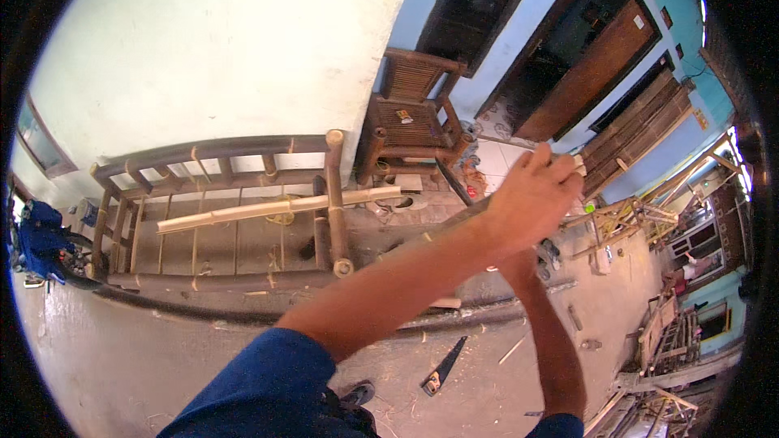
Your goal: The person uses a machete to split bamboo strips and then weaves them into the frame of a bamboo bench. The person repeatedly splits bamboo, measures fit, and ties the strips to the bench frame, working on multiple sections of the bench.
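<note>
My left arm reaches across to the right. My left hand (531,199) is closed, its fingers curled round a bamboo piece (580,165) whose pale end shows past the fingers. A dark pole (464,216) shows behind my left forearm; whether it is the same piece I cannot tell. My right hand (517,263) is just below, mostly hidden behind my left hand and wrist, so its fingers do not show. A dark, pointed blade (454,182) sticks up beyond my left forearm; its handle is hidden.
At left stands a bamboo bench frame (219,282) with a split bamboo strip (280,208) across it. Behind is a bamboo chair (408,118). A handsaw (445,367) lies on the floor near my foot (358,392). Bamboo frames (625,223) stand at right; a motorbike (45,239) far left.
</note>
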The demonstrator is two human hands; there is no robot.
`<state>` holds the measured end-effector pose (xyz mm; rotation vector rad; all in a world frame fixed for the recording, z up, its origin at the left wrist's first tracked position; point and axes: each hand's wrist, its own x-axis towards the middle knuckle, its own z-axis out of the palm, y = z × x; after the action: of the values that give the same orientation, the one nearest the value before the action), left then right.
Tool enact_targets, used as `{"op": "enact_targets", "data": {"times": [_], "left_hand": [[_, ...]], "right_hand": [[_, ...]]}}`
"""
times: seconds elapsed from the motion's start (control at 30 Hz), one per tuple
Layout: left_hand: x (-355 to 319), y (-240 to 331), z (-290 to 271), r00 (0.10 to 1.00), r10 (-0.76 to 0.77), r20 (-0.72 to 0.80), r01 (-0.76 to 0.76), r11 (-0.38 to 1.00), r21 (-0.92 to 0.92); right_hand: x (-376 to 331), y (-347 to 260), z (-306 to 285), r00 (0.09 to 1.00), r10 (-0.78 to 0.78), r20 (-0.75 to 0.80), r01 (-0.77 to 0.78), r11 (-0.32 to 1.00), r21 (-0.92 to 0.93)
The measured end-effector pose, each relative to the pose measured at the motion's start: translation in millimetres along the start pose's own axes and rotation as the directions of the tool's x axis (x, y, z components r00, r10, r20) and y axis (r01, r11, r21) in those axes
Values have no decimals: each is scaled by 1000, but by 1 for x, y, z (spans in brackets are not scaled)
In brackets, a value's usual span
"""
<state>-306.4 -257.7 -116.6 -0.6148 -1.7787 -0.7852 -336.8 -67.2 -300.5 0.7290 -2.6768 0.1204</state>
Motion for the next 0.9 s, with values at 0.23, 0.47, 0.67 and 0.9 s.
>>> {"op": "enact_targets", "data": {"times": [0.23, 0.47, 0.67, 0.9], "left_hand": [[-6, -33, -46, 994, 69, 88, -60, 993, -104], [-22, -24, -83, 993, 73, 94, -55, 981, -184], [-28, -5, -80, 995, 11, 101, -2, 996, -92], [-32, 13, -75, 996, 9, 86, -14, 998, 58]], "right_hand": [[-7, -66, -12, 747, 111, 656, -635, 414, 652], [-25, -111, 11, 617, 147, 773, -697, 559, 449], [-31, -86, 52, 906, 165, 390, -278, 927, 253], [-27, -64, 52, 924, 86, 372, -151, 977, 148]]}}
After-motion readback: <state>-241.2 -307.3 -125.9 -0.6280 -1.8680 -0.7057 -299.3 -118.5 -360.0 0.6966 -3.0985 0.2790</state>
